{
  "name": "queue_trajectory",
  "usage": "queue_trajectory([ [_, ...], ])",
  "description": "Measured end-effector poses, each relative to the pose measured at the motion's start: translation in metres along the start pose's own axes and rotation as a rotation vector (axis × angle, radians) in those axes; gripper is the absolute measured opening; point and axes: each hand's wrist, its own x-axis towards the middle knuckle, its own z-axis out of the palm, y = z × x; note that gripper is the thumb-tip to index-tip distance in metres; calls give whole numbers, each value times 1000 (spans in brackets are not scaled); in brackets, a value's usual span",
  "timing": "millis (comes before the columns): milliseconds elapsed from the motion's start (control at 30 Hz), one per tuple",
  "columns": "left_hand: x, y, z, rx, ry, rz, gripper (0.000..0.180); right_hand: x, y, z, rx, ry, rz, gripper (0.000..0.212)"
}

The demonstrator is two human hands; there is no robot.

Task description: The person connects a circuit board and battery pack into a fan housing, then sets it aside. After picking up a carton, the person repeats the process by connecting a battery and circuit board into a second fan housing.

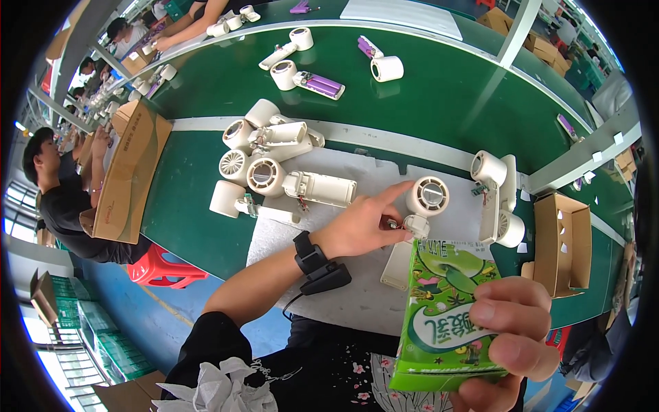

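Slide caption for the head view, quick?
Right hand holds a green package; left hand touches a white round-headed device over a grey mat.

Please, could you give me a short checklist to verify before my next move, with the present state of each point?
1. Left hand on the cream plastic unit with a round, slotted head: ok, its fingers touch it.
2. Right hand free: not ok, it holds the green, printed, rectangular packet.
3. Clear view of the flat cream plastic piece below the unit: not ok, the packet covers part of it.
4. Unit resting on the light-grey, flat mat: cannot tell from this angle.
5. Black wrist strap on the left wrist: ok, worn.
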Motion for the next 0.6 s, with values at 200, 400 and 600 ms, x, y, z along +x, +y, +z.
queue_trajectory([
  [200,0,1,1,-3,3,-1,85,-1,3,-2,14,-32,-32,34],
  [400,0,-1,1,-15,4,-2,84,1,-1,1,5,-7,-18,36],
  [600,0,6,-2,-14,-21,-27,83,1,1,-1,0,-14,-29,36],
])
